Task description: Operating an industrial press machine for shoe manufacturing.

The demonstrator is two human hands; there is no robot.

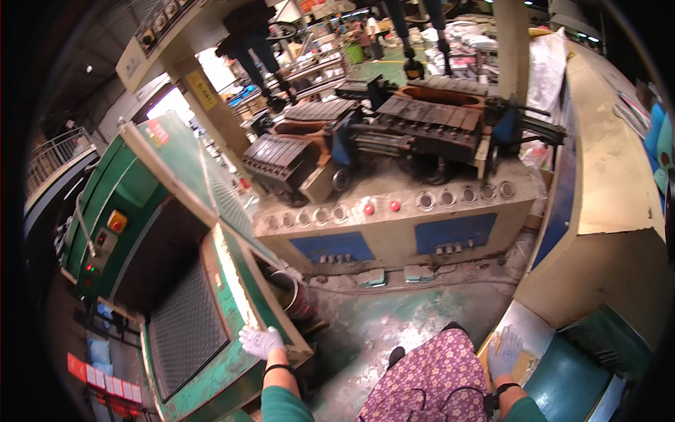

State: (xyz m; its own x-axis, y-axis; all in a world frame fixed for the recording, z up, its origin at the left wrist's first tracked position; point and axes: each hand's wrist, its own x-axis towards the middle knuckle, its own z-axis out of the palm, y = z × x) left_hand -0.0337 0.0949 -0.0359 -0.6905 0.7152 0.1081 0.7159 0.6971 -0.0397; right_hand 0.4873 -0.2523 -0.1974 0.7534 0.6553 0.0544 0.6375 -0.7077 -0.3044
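My left hand (261,342), in a pale glove, lies over the near right corner of a green machine (247,318) with a dark mesh bed (188,330). Its fingers are spread, with nothing seen in them. On the other side my right hand (505,350), gloved too, rests with fingers stretched out on a tan surface (524,367) beside a metal plate (529,320). A green belt (573,376) runs close by on its right. Whatever lies beneath the right palm is hidden.
Ahead stands a wide beige machine (394,243) with round gauges, two red buttons and slatted blocks on top. A bucket (299,299) stands by the green machine, and two pedals (395,276) lie on the floor. A large beige housing (605,274) fills the right side.
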